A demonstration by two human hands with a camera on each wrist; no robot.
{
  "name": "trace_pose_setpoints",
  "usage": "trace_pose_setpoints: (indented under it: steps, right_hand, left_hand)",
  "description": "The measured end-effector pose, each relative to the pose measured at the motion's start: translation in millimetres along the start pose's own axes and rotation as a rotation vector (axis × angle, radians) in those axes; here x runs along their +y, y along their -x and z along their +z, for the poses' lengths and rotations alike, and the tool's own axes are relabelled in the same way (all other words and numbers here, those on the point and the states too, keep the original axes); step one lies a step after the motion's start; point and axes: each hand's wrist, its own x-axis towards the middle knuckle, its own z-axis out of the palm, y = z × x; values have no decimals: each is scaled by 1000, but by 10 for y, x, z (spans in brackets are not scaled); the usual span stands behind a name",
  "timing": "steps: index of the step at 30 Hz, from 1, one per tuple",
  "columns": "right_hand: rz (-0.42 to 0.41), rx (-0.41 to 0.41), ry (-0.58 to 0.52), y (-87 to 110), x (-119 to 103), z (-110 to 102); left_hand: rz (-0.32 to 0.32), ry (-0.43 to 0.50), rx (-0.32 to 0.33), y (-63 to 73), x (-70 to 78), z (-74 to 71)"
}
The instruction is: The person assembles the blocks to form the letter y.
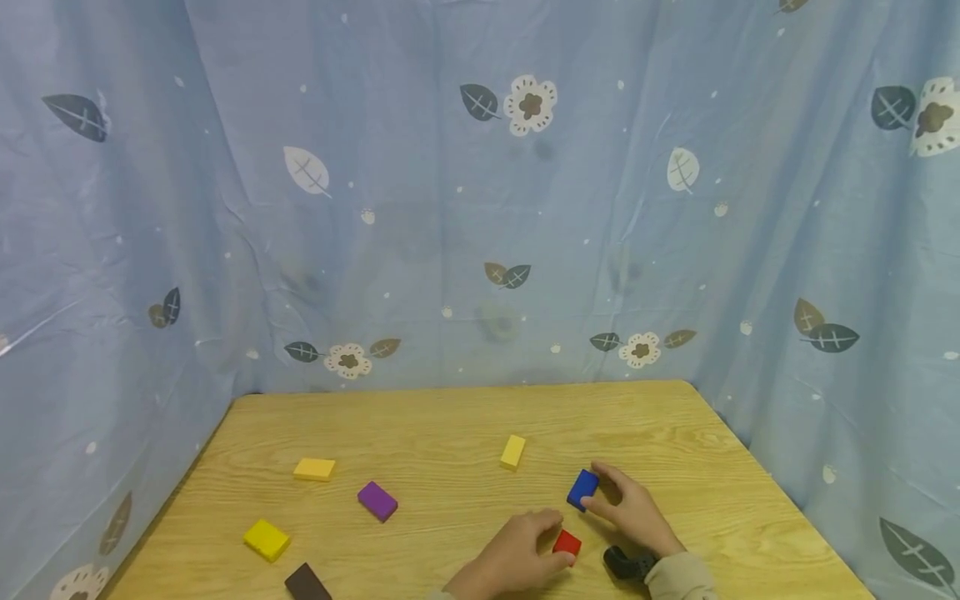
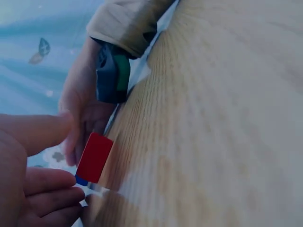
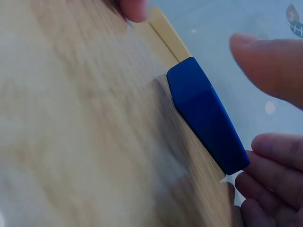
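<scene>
- head view: on the worktop [image 1: 442, 467], right of centre, lie a red block [image 1: 567, 546] and, a little beyond it, a blue block [image 1: 582, 490].
- the left hand [image 1: 517, 552] is at the red block; its grip is spread, thumb and fingers parted. whether a fingertip touches, i can't tell.
- the right hand [image 1: 637, 515] is at the blue block, its grip spread too, thumb clear of the block in the right wrist view, fingertips by one end.
- with the hands this near, one could knock the other, or nudge its block, if both closed at once.
- the blue block sits at a slant to the fingers; an off-centre pinch might spin it away.
- the black device [image 1: 628, 565] at the right wrist could brush the red block if that arm swung left.
- a pale yellow block [image 1: 513, 452] lies well apart, so less at risk.
</scene>
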Motion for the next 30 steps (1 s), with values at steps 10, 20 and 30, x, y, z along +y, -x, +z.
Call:
trace_pose_setpoints:
  steps: [10,20,30]
  right_hand:
    - [-99,9,115,-113,-32,-20]
    - [-45,-24,127,-58,-46,32]
    - [-58,12,165,-25,-12,68]
  left_hand:
    - [-59,-64,91,3,-17,74]
    - [-77,-111,113,10,9,150]
    - [-2,-204,130,3,19,185]
